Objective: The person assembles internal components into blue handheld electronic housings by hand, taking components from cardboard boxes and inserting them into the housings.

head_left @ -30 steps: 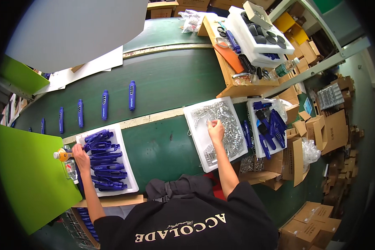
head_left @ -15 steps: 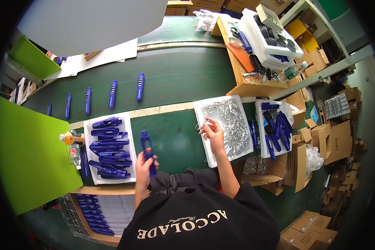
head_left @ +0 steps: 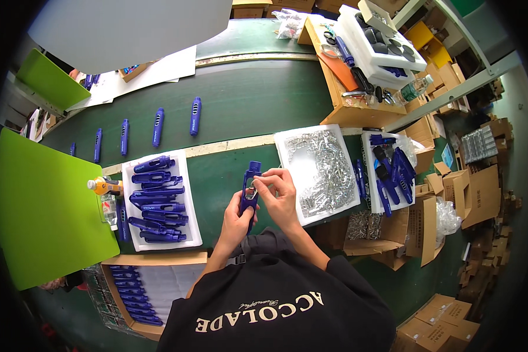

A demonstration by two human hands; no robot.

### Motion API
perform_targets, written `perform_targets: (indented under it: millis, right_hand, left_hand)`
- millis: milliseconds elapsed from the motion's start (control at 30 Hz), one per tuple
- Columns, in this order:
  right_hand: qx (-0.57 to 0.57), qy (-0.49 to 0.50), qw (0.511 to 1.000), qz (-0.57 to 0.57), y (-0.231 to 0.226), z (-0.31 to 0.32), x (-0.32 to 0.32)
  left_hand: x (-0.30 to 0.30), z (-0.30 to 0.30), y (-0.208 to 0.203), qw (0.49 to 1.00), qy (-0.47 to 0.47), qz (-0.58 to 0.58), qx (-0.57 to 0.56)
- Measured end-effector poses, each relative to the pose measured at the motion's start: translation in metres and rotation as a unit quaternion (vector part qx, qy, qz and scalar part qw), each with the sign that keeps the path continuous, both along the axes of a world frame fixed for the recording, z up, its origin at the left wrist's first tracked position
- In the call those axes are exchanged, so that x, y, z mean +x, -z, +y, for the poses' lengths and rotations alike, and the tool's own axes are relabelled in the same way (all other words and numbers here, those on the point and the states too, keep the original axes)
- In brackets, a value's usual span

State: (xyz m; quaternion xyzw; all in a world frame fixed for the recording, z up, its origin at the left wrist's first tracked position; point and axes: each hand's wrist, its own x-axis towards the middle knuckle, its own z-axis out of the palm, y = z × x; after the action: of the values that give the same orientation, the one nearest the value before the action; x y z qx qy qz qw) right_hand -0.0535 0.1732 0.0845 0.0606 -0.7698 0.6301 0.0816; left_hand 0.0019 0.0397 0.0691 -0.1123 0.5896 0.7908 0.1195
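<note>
My left hand [head_left: 234,223] is wrapped round a blue plastic tube-shaped housing [head_left: 253,168], held nearly upright in front of my body, with a long opening in its side. The fingers of my right hand [head_left: 280,198] are pinched together at that opening, on a small shiny metal piece [head_left: 251,185]; its exact shape is too small to tell. To the right lies a white foam tray [head_left: 283,138] heaped with small metal parts [head_left: 328,176]. On the left, a white foam tray [head_left: 192,234] holds several similar blue housings [head_left: 158,196].
Several blue housings [head_left: 195,116] stand spaced out on the green belt [head_left: 246,97]. At the right is another foam tray [head_left: 408,202] of blue and black parts. A green panel [head_left: 53,205], bottles [head_left: 105,186], a wooden shelf [head_left: 346,114] and cardboard boxes [head_left: 431,234] surround the bench.
My right hand has come left from above the metal parts tray to the housing. The left hand has carried the housing right, so both hands meet at it.
</note>
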Motion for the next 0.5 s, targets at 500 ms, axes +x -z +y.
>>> perform_targets:
  millis: [500]
  right_hand:
    - [-0.087,0.037,0.995,0.013,0.000,-0.019,0.011]
  left_hand:
    - [-0.001,0.018,-0.012,0.992,-0.086,0.022,-0.092]
